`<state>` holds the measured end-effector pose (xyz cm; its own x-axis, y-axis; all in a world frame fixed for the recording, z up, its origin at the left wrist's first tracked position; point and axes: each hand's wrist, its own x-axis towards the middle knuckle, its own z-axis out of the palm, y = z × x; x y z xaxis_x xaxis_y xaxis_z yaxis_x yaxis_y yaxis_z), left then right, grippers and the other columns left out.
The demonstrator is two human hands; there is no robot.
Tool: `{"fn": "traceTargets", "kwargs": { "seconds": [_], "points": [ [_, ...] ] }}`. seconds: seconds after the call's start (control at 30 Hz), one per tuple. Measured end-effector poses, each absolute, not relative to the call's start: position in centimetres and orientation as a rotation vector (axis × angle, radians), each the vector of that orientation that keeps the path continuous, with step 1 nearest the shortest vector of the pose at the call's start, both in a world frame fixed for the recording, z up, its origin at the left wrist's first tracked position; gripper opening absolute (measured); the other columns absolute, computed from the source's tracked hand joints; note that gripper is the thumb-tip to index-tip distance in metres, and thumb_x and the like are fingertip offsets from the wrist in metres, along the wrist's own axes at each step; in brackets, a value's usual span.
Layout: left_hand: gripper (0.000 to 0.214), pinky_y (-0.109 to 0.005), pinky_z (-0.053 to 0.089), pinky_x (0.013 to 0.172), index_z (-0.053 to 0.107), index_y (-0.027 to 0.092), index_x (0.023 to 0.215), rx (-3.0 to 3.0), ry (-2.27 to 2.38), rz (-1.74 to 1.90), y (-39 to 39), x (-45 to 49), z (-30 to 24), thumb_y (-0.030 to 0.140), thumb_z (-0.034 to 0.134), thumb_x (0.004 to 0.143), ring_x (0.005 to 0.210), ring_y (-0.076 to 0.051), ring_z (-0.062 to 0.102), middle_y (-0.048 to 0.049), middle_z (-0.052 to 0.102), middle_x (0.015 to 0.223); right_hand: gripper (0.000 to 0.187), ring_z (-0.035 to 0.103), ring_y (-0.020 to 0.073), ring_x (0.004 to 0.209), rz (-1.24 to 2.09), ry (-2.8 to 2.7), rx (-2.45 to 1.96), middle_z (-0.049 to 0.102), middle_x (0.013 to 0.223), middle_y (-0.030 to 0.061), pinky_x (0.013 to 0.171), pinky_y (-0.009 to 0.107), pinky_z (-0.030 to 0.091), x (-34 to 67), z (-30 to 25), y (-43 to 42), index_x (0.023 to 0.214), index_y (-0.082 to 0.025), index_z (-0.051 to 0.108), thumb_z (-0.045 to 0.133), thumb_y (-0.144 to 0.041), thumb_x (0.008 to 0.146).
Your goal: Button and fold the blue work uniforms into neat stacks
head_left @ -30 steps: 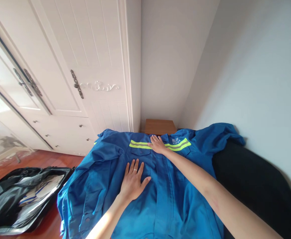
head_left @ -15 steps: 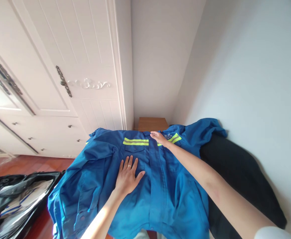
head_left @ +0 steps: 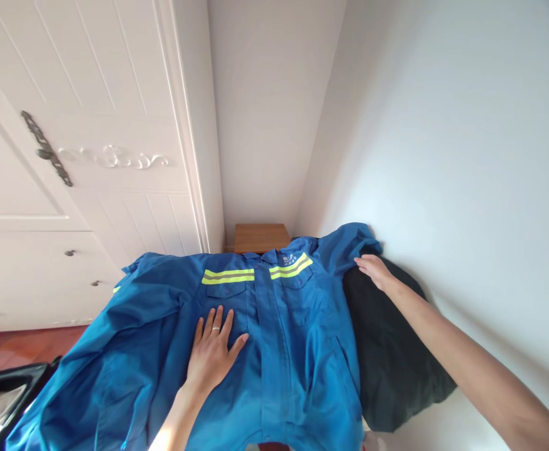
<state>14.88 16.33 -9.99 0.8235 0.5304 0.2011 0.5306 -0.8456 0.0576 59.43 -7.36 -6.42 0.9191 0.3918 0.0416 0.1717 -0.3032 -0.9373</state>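
Observation:
A blue work jacket (head_left: 236,394) with yellow-green and grey reflective strips across the chest lies spread out, front up, its collar at the far side. My left hand (head_left: 210,351), with a ring on one finger, rests flat on the jacket's front below a chest pocket, fingers spread. At the far right, my right hand (head_left: 374,270) is at the lower edge of the jacket's sleeve (head_left: 344,246), its fingers close together and seemingly pinching the cloth. A black cloth-like item (head_left: 391,351) lies under the sleeve, beside the jacket.
White wardrobe doors and drawers (head_left: 128,207) stand to the left. A wooden surface (head_left: 261,237) shows beyond the collar. The pale wall (head_left: 466,175) runs along the right. An open black suitcase (head_left: 15,382) sits on the reddish floor (head_left: 30,344) at lower left.
My right hand has moved right, from the jacket's collar area to its sleeve. My left hand stays flat on the front. The view has turned to the right.

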Motion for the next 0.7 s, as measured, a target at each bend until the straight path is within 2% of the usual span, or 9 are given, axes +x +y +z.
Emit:
{"fn": "traceTargets", "kwargs": {
  "seconds": [0.1, 0.2, 0.27, 0.37, 0.43, 0.57, 0.7],
  "points": [
    [0.074, -0.057, 0.027, 0.113, 0.046, 0.015, 0.145, -3.008, -0.868, -0.312, 16.4, 14.9, -9.8, 0.065, 0.041, 0.09, 0.142, -0.036, 0.032, -0.017, 0.039, 0.151, 0.033, 0.065, 0.0302, 0.105, 0.173, -0.402, -1.947, 0.069, 0.103, 0.0126, 0.093, 0.05, 0.054, 57.8, -6.9, -9.2, 0.105, -0.018, 0.06, 0.064, -0.033, 0.076],
    [0.073, -0.056, 0.027, 0.114, 0.045, 0.015, 0.145, -3.009, -0.868, -0.271, 16.3, 15.0, -9.5, 0.064, 0.041, 0.091, 0.143, -0.035, 0.031, -0.0173, 0.038, 0.151, 0.045, 0.05, 0.0306, 0.129, 0.077, -0.601, -1.993, 0.059, 0.13, 0.0132, 0.112, 0.052, 0.037, 53.2, -6.8, -7.7, 0.121, -0.02, 0.059, 0.064, -0.034, 0.079],
    [0.072, -0.056, 0.027, 0.114, 0.045, 0.016, 0.145, -3.007, -0.877, -0.237, 16.1, 15.2, -9.2, 0.064, 0.04, 0.091, 0.143, -0.035, 0.03, -0.0172, 0.038, 0.152, 0.049, 0.046, 0.0295, 0.133, 0.016, -1.074, -2.025, 0.053, 0.14, 0.0135, 0.114, 0.052, 0.034, 48.5, -6.3, -5.7, 0.134, -0.02, 0.053, 0.054, -0.037, 0.089],
    [0.069, -0.055, 0.026, 0.114, 0.044, 0.017, 0.146, -3.008, -0.893, -0.177, 16.3, 15.2, -8.9, 0.062, 0.038, 0.093, 0.144, -0.034, 0.029, -0.0165, 0.037, 0.152, 0.055, 0.035, 0.0259, 0.142, 0.192, -1.76, -1.836, 0.043, 0.151, 0.0087, 0.116, 0.046, 0.032, 40.9, -6.3, -3.3, 0.146, -0.026, 0.041, 0.051, -0.042, 0.094],
    [0.068, -0.054, 0.026, 0.115, 0.043, 0.018, 0.146, -3.032, -0.89, -0.13, 16.7, 14.9, -8.7, 0.061, 0.038, 0.093, 0.144, -0.033, 0.03, -0.0153, 0.037, 0.153, 0.059, 0.031, 0.0265, 0.144, 0.306, -2.07, -1.682, 0.038, 0.154, 0.0072, 0.119, 0.048, 0.025, 37.5, -7.1, -2.9, 0.147, -0.029, 0.04, 0.052, -0.048, 0.093],
    [0.065, -0.05, 0.024, 0.117, 0.041, 0.021, 0.147, -3.132, -0.81, -0.046, 17.7, 14.0, -7.7, 0.059, 0.037, 0.095, 0.145, -0.029, 0.027, -0.0116, 0.035, 0.154, 0.067, 0.031, 0.0321, 0.143, 0.375, -2.184, -1.695, 0.033, 0.155, 0.0137, 0.117, 0.053, 0.025, 37.5, -9.3, -4.5, 0.146, -0.023, 0.043, 0.055, -0.056, 0.089],
    [0.065, -0.048, 0.021, 0.118, 0.04, 0.019, 0.147, -3.18, -0.801, 0.031, 17.9, 13.7, -6.8, 0.058, 0.034, 0.096, 0.146, -0.027, 0.025, -0.0111, 0.032, 0.156, 0.062, 0.037, 0.0356, 0.139, 0.342, -2.124, -1.793, 0.043, 0.149, 0.0147, 0.116, 0.054, 0.025, 41.4, -9.5, -7.3, 0.139, -0.02, 0.053, 0.064, -0.05, 0.086]
  ]
}}
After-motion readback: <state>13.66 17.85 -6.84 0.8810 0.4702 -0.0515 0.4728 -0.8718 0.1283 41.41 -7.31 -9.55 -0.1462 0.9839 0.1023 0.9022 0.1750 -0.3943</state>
